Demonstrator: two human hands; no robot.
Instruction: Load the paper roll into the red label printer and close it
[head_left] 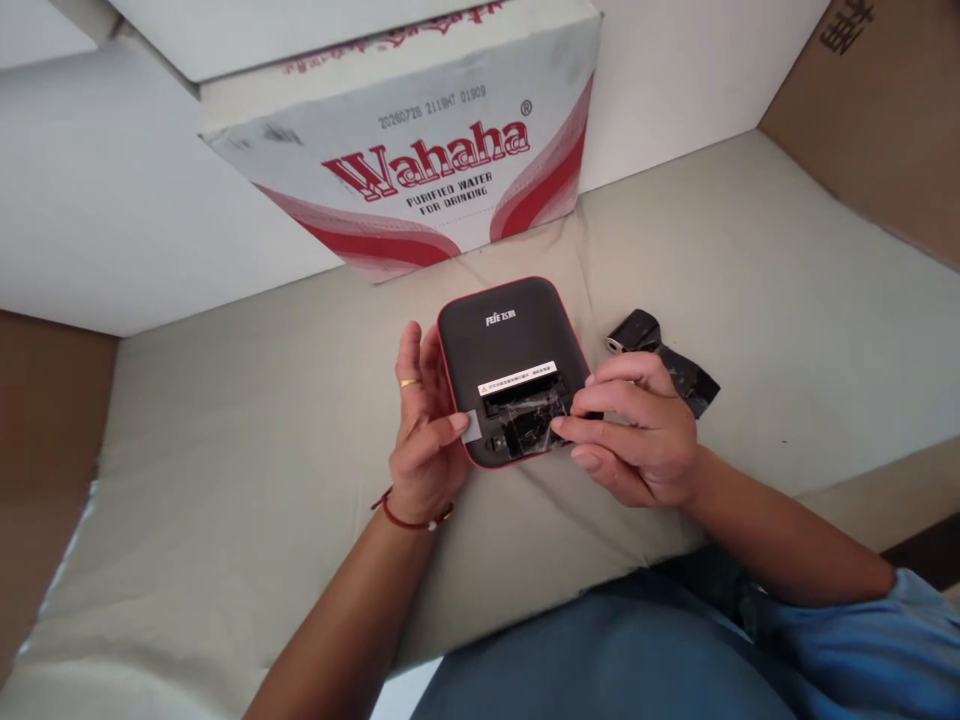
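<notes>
A compact black printer [495, 345] with rounded corners, a red rim and a white brand mark is tilted up between my two hands. My left hand [431, 430] grips its left side, the thumb lying over a small grey tab [471, 427] at the lower left corner. A white warning label [517, 378] runs along the edge of the dark slot. Glossy, wrinkled black film [529, 420] lies across the slot and front. My right hand [637, 425] is closed at the lower right corner, its fingertips on the film; exactly what sits between them is partly hidden.
Right of the printer lies a small black roll [636, 328] with a loose black strip [690, 382] trailing behind my right hand. A white and red water carton [450, 190] stands behind, against white boxes. Brown cardboard [885, 130] borders the right. Beige cloth [262, 450] covers the surface.
</notes>
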